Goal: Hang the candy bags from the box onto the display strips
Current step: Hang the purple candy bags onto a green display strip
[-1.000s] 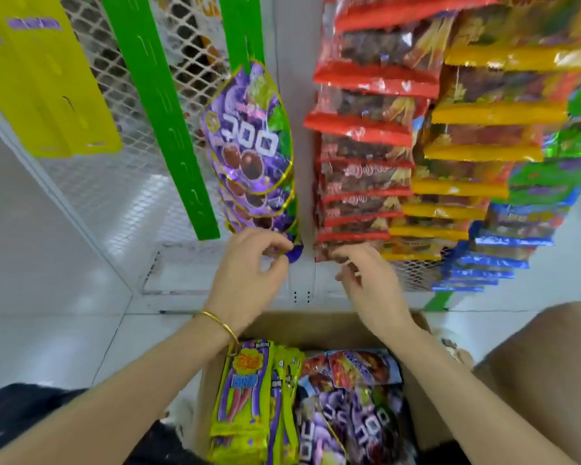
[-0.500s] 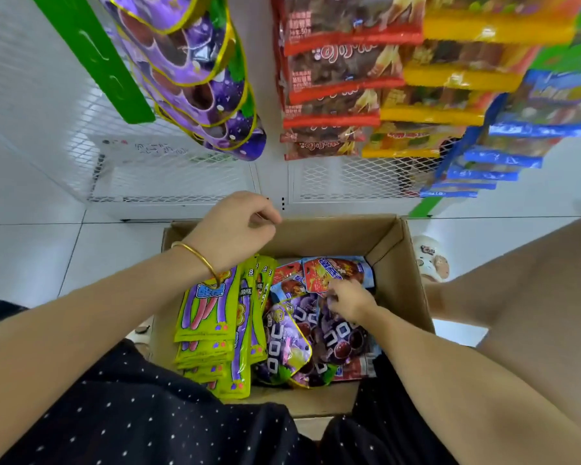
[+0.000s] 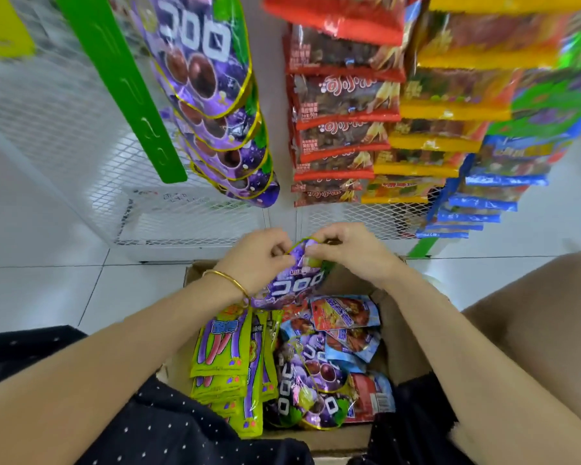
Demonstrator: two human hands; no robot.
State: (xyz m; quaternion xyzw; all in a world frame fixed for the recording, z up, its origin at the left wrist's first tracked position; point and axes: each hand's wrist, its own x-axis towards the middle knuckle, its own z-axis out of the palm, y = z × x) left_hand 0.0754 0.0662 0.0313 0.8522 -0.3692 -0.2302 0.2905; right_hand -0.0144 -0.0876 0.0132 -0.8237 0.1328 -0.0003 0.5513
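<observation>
A purple grape candy bag hangs above the cardboard box, pinched at its top edge by my left hand and my right hand. The box holds more purple bags, lime-green bags and blue-and-red bags. Above, a column of purple bags hangs on a display strip. Beside it to the left hangs a green display strip with no bags on it.
Columns of red bags, yellow bags and blue bags hang on the white mesh rack to the right. A yellow strip is at the top left. My knee is right of the box.
My right hand lifted a purple bag out of the box. My left hand joined it, and both now pinch the bag's top above the box. The view tilted back up a little.
</observation>
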